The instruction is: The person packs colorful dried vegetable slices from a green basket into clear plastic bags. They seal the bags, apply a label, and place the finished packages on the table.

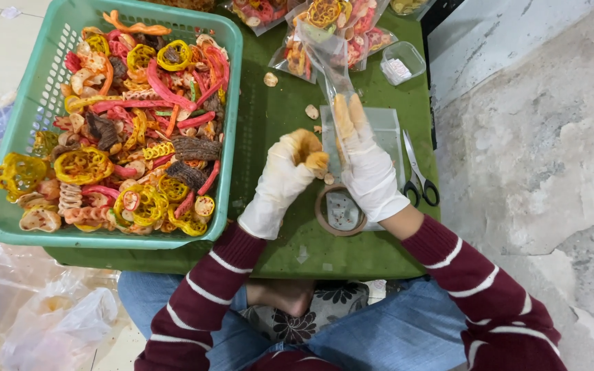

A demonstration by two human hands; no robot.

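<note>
Filling step, I judged: left hand [290,172] fingers pinched pale fried snack pieces [313,156]; right hand [366,172] fingers gripped clear plastic bag [328,58] open. Next called for dropping them inside.

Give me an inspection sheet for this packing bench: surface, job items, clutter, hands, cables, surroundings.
Surface: green table, crumbs scattered on it.
Job's things: clear plastic bag held upright; green basket heaped with coloured fried snacks; filled snack bags at the far edge.
Clutter: scissors, tape roll, small clear tub, clear sheet.
Grippers: left hand, gloved, pinches a snack piece; right hand, gloved, grips the bag.
Cables: nothing seen.
Surroundings: concrete floor on the right, loose plastic bags at lower left.
</note>
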